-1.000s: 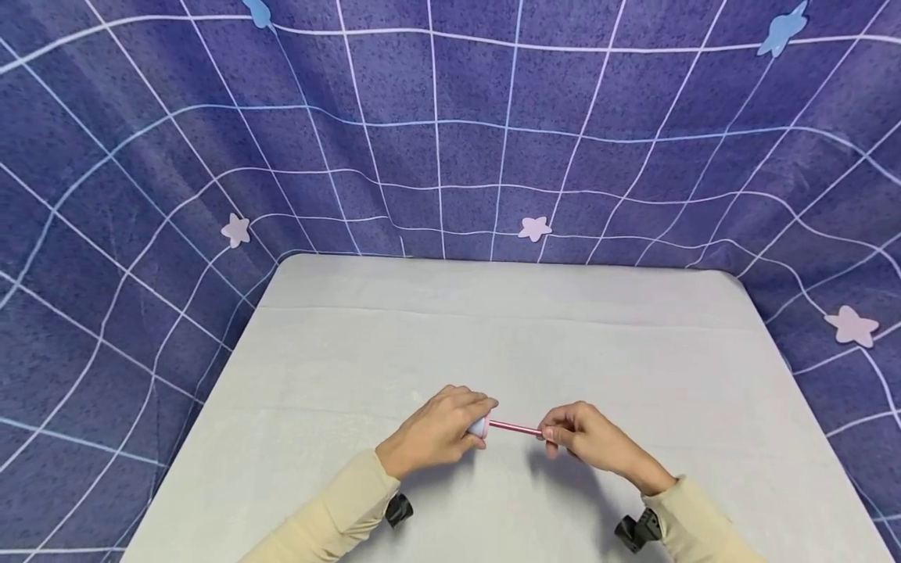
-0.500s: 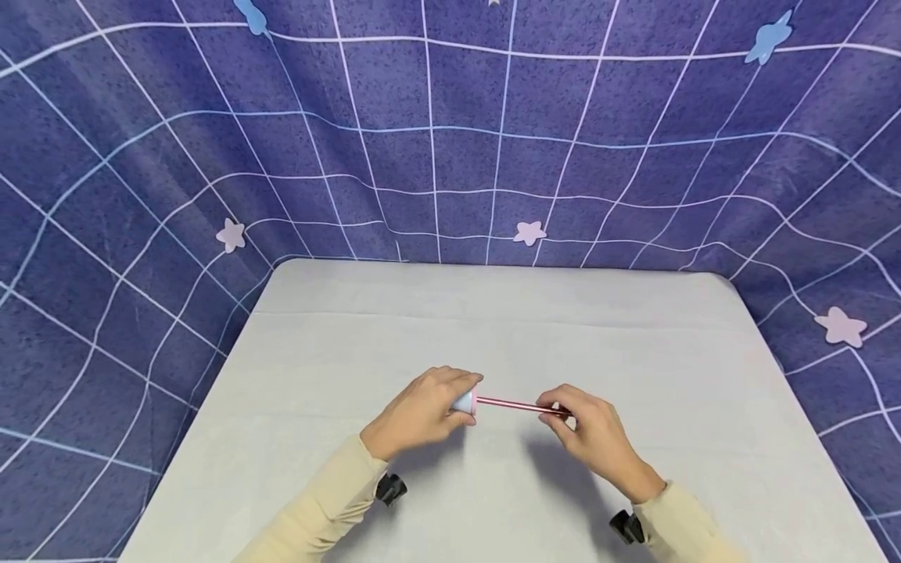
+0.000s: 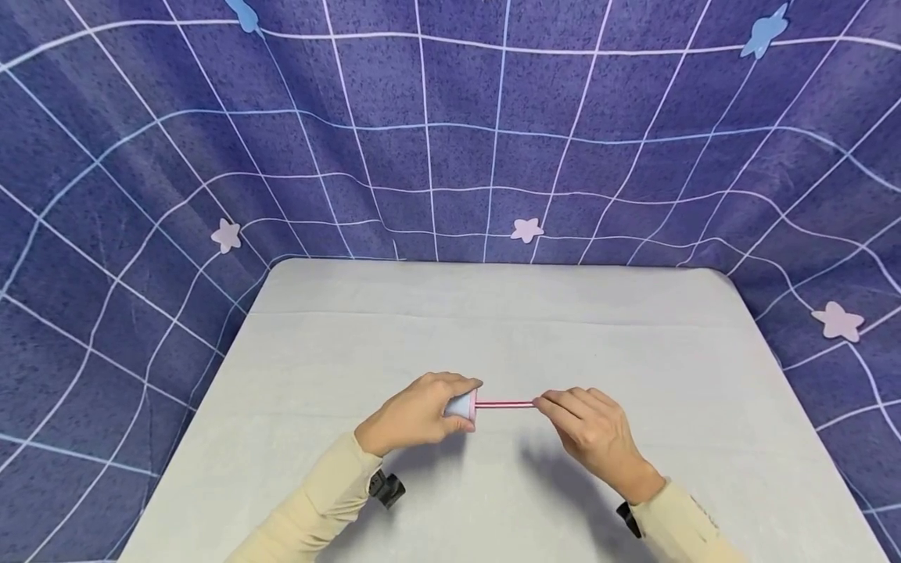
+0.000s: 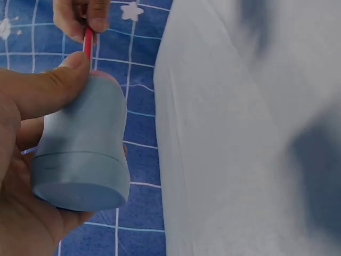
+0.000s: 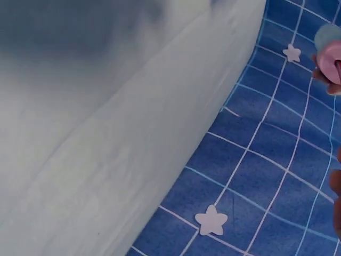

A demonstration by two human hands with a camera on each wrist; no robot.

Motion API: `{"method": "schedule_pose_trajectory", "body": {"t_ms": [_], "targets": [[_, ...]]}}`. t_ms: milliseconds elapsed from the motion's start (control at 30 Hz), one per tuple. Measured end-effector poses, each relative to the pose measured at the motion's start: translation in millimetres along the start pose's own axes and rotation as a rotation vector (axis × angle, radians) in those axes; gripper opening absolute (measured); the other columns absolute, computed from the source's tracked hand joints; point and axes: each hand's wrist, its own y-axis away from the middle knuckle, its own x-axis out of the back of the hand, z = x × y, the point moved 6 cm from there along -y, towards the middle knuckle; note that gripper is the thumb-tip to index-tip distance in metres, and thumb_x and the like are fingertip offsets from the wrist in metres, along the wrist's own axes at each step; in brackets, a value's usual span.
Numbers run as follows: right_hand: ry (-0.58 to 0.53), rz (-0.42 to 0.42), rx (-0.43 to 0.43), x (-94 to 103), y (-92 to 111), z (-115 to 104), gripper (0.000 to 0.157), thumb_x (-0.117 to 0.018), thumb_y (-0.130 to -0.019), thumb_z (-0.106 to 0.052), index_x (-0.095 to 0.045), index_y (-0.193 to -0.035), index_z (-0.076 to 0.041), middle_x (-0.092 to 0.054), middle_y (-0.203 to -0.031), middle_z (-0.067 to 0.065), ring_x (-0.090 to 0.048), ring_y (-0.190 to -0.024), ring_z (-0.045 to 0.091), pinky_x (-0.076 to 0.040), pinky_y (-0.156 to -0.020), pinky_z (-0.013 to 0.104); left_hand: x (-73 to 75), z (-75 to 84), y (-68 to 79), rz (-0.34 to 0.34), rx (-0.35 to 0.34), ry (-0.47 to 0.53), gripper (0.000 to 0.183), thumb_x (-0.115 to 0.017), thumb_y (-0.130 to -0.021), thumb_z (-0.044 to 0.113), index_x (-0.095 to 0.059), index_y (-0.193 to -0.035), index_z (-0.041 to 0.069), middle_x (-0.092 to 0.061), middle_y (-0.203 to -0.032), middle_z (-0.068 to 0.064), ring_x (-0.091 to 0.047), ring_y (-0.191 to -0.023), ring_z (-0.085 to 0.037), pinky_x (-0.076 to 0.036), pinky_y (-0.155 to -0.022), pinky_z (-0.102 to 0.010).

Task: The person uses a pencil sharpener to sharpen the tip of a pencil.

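My left hand (image 3: 414,414) grips a pale blue pencil sharpener (image 3: 460,405) with a pink end facing right. In the left wrist view the thumb lies along the sharpener's waisted body (image 4: 85,128), its flat base toward the camera. A red pencil (image 3: 504,404) runs level from the pink end into the fingers of my right hand (image 3: 591,426), which pinch it. Its tip inside the sharpener and its far end behind my fingers are hidden. At the right wrist view's edge, the pink face (image 5: 330,56) and a bit of my right fingers (image 5: 336,184) show.
Below both hands is a white-covered table (image 3: 493,336), and their shadows fall on it. A blue gridded curtain (image 3: 464,156) with star shapes hangs behind and at both sides. Black wrist cameras (image 3: 387,489) sit under the sleeves.
Both hands have shifted a little up and left in the head view. My right hand has rolled over on the pencil, so its back now faces up and covers the pencil's far end.
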Motion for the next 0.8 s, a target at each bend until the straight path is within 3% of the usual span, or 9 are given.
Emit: {"method": "schedule_pose_trajectory", "body": {"t_ms": [167, 267, 367, 500, 567, 600, 667, 733, 800], "targets": [[-0.055, 0.004, -0.02, -1.8, -3, -4, 0.027, -0.05, -0.098, -0.01, -0.073, -0.084, -0.003, -0.068, -0.077, 0.003, -0.06, -0.059, 0.014, -0.045, -0.048, 0.022, -0.4, 2.0, 0.2, 0.045, 0.015, 0.043, 0.055, -0.078, -0.078, 0.019, -0.06, -0.125, -0.001, -0.067, -0.117, -0.011, -0.062, -0.11, -0.021, -0.049, -0.097, -0.036], [-0.184, -0.096, -0.133, -5.6, -1, 0, 0.023, -0.055, -0.097, -0.013, -0.072, -0.084, -0.004, -0.068, -0.076, 0.001, -0.058, -0.058, 0.009, -0.046, -0.049, 0.019, -5.5, 5.5, 3.2, 0.107, -0.026, -0.015, 0.055, -0.079, -0.076, 0.021, -0.061, -0.123, -0.001, -0.067, -0.118, -0.011, -0.062, -0.111, -0.023, -0.048, -0.098, -0.037], [-0.474, -0.323, -0.428, -16.4, 6, 13, 0.011, -0.064, -0.09, -0.01, -0.073, -0.085, -0.005, -0.069, -0.076, -0.001, -0.053, -0.057, 0.001, -0.043, -0.047, 0.015, -12.5, 12.4, 7.9, 0.191, -0.14, -0.171, 0.054, -0.08, -0.075, 0.025, -0.063, -0.12, -0.001, -0.068, -0.115, -0.011, -0.063, -0.106, -0.021, -0.05, -0.094, -0.035], [-0.935, -0.62, -0.963, -32.8, 30, 25, 0.009, -0.067, -0.082, 0.0, -0.071, -0.089, 0.006, -0.069, -0.07, 0.003, -0.044, -0.051, -0.002, -0.036, -0.043, 0.015, -21.7, 24.2, 14.8, 0.285, -0.321, -0.385, 0.054, -0.08, -0.073, 0.028, -0.064, -0.117, 0.001, -0.068, -0.111, -0.007, -0.062, -0.099, -0.017, -0.049, -0.09, -0.03], [-1.025, -0.697, -1.082, -36.2, 36, 27, 0.013, -0.066, -0.083, 0.001, -0.069, -0.09, 0.011, -0.066, -0.066, 0.004, -0.044, -0.049, 0.0, -0.035, -0.043, 0.016, -23.6, 26.4, 16.2, 0.297, -0.362, -0.427, 0.055, -0.081, -0.072, 0.027, -0.064, -0.117, 0.001, -0.067, -0.11, -0.006, -0.061, -0.099, -0.016, -0.049, -0.092, -0.029], [-1.026, -0.716, -1.082, -37.0, 37, 27, 0.013, -0.065, -0.083, 0.001, -0.069, -0.09, 0.011, -0.065, -0.066, 0.004, -0.043, -0.049, 0.001, -0.035, -0.043, 0.017, -23.9, 26.1, 16.6, 0.296, -0.364, -0.429, 0.055, -0.081, -0.072, 0.027, -0.064, -0.117, 0.001, -0.067, -0.11, -0.006, -0.061, -0.099, -0.016, -0.048, -0.093, -0.028], [-0.943, -0.708, -0.997, -37.2, 34, 26, 0.009, -0.067, -0.084, -0.002, -0.07, -0.089, 0.005, -0.065, -0.068, 0.001, -0.045, -0.052, 0.0, -0.037, -0.044, 0.017, -23.4, 22.9, 16.5, 0.284, -0.335, -0.421, 0.055, -0.081, -0.072, 0.027, -0.064, -0.118, 0.002, -0.067, -0.111, -0.006, -0.062, -0.1, -0.016, -0.048, -0.094, -0.028], [-0.789, -0.645, -0.849, -35.5, 27, 25, 0.007, -0.071, -0.081, -0.003, -0.071, -0.088, -0.005, -0.065, -0.07, -0.002, -0.047, -0.056, -0.002, -0.04, -0.046, 0.017, -21.3, 17.3, 15.9, 0.262, -0.271, -0.38, 0.054, -0.08, -0.075, 0.028, -0.063, -0.119, 0.002, -0.068, -0.113, -0.006, -0.063, -0.102, -0.016, -0.049, -0.094, -0.029], [-0.617, -0.565, -0.694, -32.5, 20, 23, 0.016, -0.076, -0.077, -0.004, -0.068, -0.086, -0.014, -0.066, -0.074, -0.007, -0.049, -0.06, -0.004, -0.042, -0.049, 0.016, -18.4, 10.7, 14.8, 0.235, -0.2, -0.324, 0.054, -0.078, -0.077, 0.028, -0.063, -0.121, 0.002, -0.068, -0.115, -0.008, -0.063, -0.105, -0.018, -0.049, -0.095, -0.031]]}}
